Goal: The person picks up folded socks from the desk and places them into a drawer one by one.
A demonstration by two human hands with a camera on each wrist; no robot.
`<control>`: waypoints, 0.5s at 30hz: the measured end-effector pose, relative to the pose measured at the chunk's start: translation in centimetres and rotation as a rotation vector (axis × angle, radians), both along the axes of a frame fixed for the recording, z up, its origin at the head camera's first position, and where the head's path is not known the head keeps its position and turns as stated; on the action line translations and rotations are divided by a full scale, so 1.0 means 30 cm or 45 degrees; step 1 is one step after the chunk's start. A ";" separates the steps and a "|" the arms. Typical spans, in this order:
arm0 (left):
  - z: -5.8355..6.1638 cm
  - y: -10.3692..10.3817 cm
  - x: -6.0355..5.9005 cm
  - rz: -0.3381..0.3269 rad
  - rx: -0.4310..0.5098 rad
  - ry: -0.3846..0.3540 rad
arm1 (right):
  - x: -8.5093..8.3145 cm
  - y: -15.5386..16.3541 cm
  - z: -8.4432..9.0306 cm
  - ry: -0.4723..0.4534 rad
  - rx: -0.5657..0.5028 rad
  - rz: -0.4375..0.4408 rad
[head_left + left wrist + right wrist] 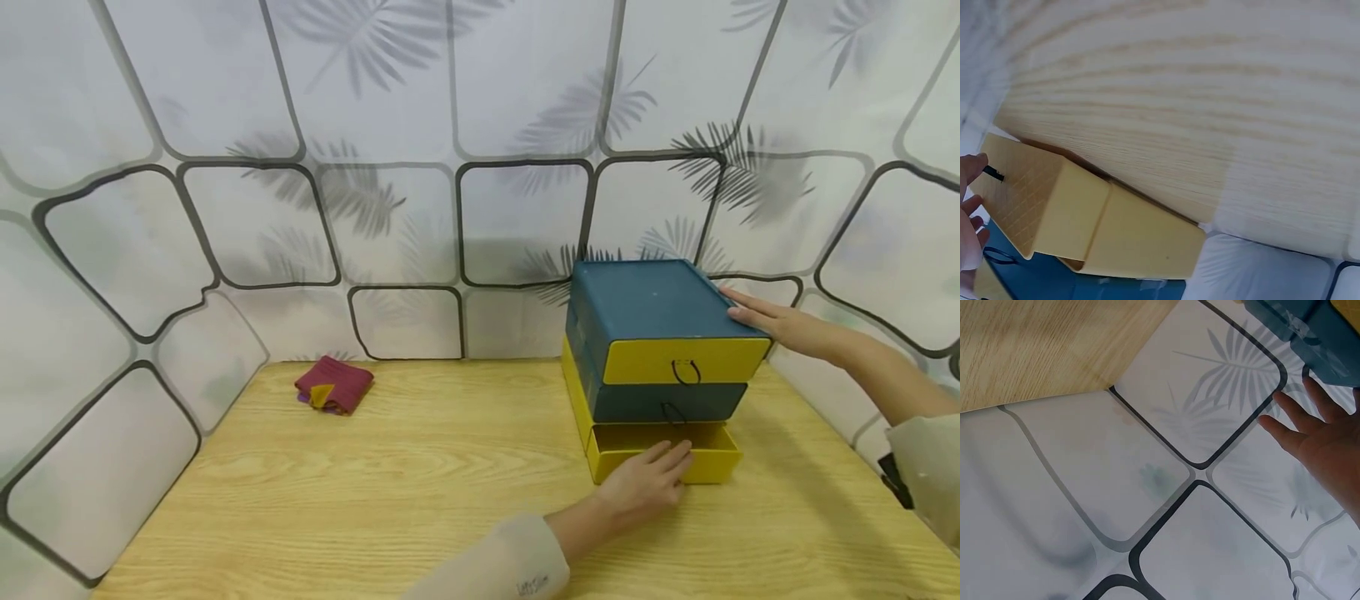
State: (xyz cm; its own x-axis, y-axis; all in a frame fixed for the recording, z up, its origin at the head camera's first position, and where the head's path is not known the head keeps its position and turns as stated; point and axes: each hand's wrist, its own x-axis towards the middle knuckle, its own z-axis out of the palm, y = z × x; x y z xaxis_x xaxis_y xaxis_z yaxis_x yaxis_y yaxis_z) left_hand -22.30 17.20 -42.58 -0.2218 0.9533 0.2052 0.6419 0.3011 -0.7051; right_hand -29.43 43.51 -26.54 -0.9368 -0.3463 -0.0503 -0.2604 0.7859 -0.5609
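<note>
A stack of small drawers point(652, 296) in blue and yellow stands at the right of the table. Its bottom yellow drawer point(712, 468) is pulled partly out, and no contents show in the visible part. My left hand point(645, 487) is at this drawer's front; in the left wrist view its fingertips point(974, 165) pinch the black loop handle point(994, 173). My right hand point(798, 329) rests with straight fingers against the upper right edge of the stack. The yellow top drawer point(637, 362) and the blue middle drawer point(630, 402) are closed, each with a black loop.
A folded dark red cloth point(341, 383) with a yellow and purple patch lies at the back left of the wooden table point(420, 467). White sheeting point(405, 225) with a grey cell and leaf print rises behind the table and along both sides.
</note>
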 end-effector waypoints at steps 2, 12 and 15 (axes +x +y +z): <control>0.002 -0.004 0.016 -0.028 -0.006 -0.001 | -0.001 0.000 -0.002 0.002 0.004 0.001; 0.007 -0.015 0.092 -0.095 -0.043 -0.052 | 0.001 -0.002 0.002 0.002 0.019 -0.010; 0.006 -0.016 0.106 -0.098 -0.032 -0.061 | 0.001 -0.002 0.003 0.003 0.033 -0.018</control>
